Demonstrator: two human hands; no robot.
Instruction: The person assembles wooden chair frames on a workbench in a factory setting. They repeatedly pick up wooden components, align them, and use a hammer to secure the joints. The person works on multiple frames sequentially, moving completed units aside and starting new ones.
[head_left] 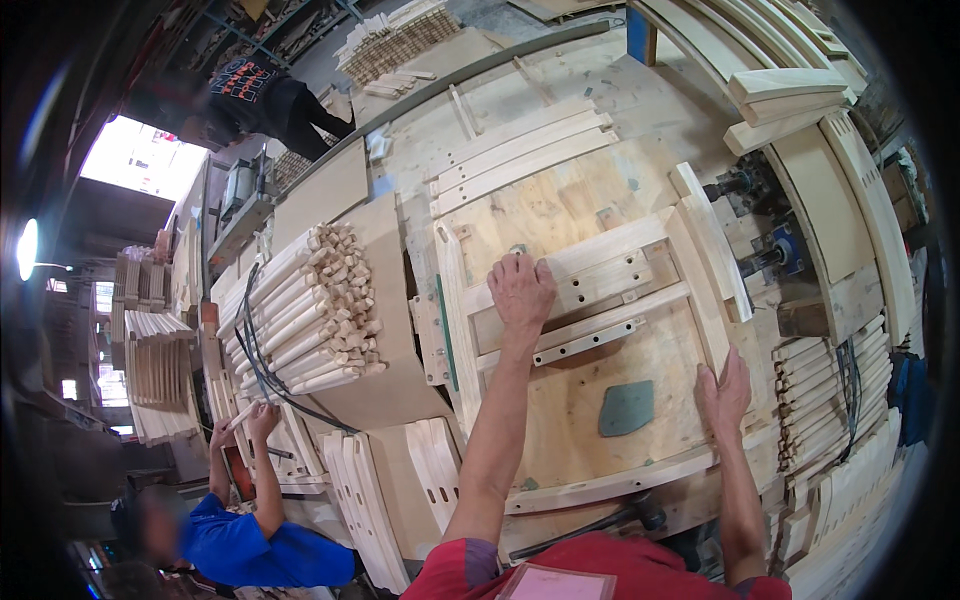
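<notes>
My left hand [520, 290] lies flat on a pale wooden frame [590, 280] of slotted rails that rests on a plywood jig table [580, 400]. The fingers are spread over the upper rail and hold nothing. My right hand [722, 392] presses its palm against the frame's right side, near a slanted side rail [712, 240]. A curved wooden rail [610, 482] runs along the frame's near edge. A grey-green pad [626, 408] sits on the plywood between my forearms.
A stack of thin wooden sticks [315, 310] lies to the left with black cables over it. Clamp cylinders [760, 255] stand at the right. A person in blue [240, 545] works lower left; another person [265, 95] stands far back. Curved parts [840, 400] pile right.
</notes>
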